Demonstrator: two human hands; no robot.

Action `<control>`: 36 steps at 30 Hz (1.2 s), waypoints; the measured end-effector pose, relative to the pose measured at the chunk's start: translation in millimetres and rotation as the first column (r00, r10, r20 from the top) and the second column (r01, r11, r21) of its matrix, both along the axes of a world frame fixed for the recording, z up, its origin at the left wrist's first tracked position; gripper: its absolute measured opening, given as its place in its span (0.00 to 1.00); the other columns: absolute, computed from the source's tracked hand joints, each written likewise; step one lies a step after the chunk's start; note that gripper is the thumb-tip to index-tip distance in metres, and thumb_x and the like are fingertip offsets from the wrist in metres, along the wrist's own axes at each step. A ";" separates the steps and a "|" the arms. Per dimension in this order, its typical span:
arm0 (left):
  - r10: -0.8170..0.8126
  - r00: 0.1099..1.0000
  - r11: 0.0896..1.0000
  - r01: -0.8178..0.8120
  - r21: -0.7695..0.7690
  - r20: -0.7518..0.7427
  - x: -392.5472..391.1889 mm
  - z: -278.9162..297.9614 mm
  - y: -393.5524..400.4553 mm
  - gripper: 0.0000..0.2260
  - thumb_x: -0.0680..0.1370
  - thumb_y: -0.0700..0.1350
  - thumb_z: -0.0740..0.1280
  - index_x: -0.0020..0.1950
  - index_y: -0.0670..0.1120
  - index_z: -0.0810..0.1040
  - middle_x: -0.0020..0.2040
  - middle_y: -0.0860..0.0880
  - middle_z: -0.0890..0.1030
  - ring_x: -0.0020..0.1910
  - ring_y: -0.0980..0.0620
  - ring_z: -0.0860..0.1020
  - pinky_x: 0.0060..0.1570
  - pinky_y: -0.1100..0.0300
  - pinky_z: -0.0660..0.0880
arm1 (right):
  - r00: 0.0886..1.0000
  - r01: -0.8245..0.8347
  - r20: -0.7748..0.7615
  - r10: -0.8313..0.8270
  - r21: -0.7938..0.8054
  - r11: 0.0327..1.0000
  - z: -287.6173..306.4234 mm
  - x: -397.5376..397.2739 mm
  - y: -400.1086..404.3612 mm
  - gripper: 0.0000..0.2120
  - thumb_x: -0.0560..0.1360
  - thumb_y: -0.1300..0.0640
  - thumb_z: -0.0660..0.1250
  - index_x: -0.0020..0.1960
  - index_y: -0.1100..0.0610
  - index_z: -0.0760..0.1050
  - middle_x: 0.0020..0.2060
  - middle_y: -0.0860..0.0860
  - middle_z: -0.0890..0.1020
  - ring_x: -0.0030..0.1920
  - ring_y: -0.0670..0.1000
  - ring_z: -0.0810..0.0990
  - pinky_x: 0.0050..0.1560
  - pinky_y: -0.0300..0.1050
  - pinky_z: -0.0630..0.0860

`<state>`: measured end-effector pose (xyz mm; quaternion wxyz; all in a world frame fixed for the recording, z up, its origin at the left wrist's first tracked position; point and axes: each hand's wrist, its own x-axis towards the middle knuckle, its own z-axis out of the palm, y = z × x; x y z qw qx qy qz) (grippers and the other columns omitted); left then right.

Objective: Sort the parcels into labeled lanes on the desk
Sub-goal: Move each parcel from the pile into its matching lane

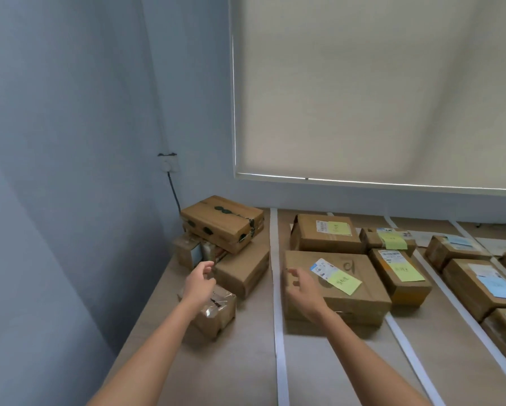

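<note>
Brown cardboard parcels lie on a beige desk split into lanes by white tape strips. An unsorted heap sits in the far left corner, topped by a long box with dark tape. A small taped parcel lies nearest me in that lane. My left hand hovers above it, fingers loosely curled, holding nothing. My right hand hovers over the left end of a big box with a yellow note, fingers relaxed and empty.
The middle lane holds more yellow-noted boxes. The right lanes hold boxes with blue notes. A blue wall closes the left side, with a socket and cable. A drawn window blind hangs behind the desk.
</note>
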<state>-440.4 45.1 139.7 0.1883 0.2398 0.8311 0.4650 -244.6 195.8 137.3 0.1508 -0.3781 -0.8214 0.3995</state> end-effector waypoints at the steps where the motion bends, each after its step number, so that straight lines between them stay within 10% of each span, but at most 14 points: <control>1: 0.007 1.000 1.000 -0.006 -0.024 0.012 -15.9 -10.2 -13.0 0.19 0.77 0.34 0.61 0.66 0.45 0.71 0.65 0.44 0.74 0.62 0.47 0.72 0.55 0.58 0.70 | 1.000 -0.009 0.012 0.009 -0.035 0.999 -10.9 -15.9 -11.1 0.24 0.75 0.61 0.64 0.70 0.56 0.65 0.67 0.55 0.70 0.65 0.53 0.70 0.65 0.48 0.71; 17: -0.085 0.964 0.971 0.137 -0.197 0.253 -118.9 -133.6 -61.4 0.26 0.78 0.35 0.60 0.75 0.45 0.59 0.72 0.46 0.66 0.70 0.45 0.67 0.67 0.53 0.66 | 0.966 0.240 0.020 -0.256 -0.422 0.874 -118.7 -148.9 -108.5 0.26 0.78 0.55 0.58 0.73 0.53 0.54 0.58 0.52 0.77 0.53 0.52 0.75 0.52 0.42 0.69; 36: -0.187 0.977 0.974 0.198 -0.110 0.104 -46.5 -60.6 -63.6 0.25 0.76 0.39 0.62 0.73 0.50 0.62 0.68 0.49 0.72 0.66 0.49 0.70 0.53 0.62 0.67 | 0.952 0.212 -0.113 -0.283 -0.421 0.882 -50.5 -93.9 -107.7 0.22 0.80 0.50 0.53 0.73 0.53 0.58 0.61 0.54 0.73 0.57 0.52 0.72 0.58 0.46 0.69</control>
